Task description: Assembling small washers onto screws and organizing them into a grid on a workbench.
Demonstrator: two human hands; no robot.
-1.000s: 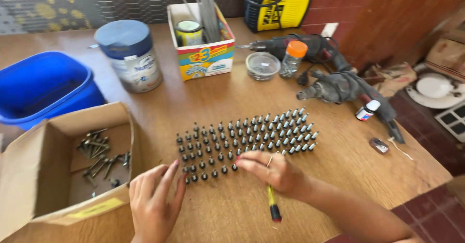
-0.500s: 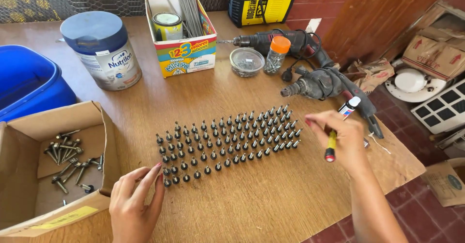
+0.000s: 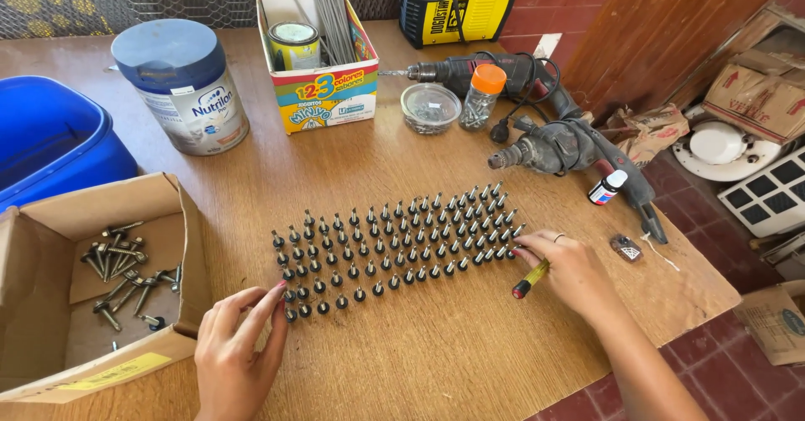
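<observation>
Hands (image 3: pixel 239 350) (image 3: pixel 570 270) flat at either end of screw rows (image 3: pixel 394 241)

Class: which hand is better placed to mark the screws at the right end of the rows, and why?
Right hand: it holds the yellow marker beside the right end of the standing screws. The left hand is empty, at the opposite corner.

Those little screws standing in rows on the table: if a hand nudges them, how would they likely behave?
The screws stand head down with thin shanks up, so they probably tip easily. They are packed close, so one falling might knock its neighbours. The left hand touches the corner row; the right hand holds a marker beside the far end.
</observation>
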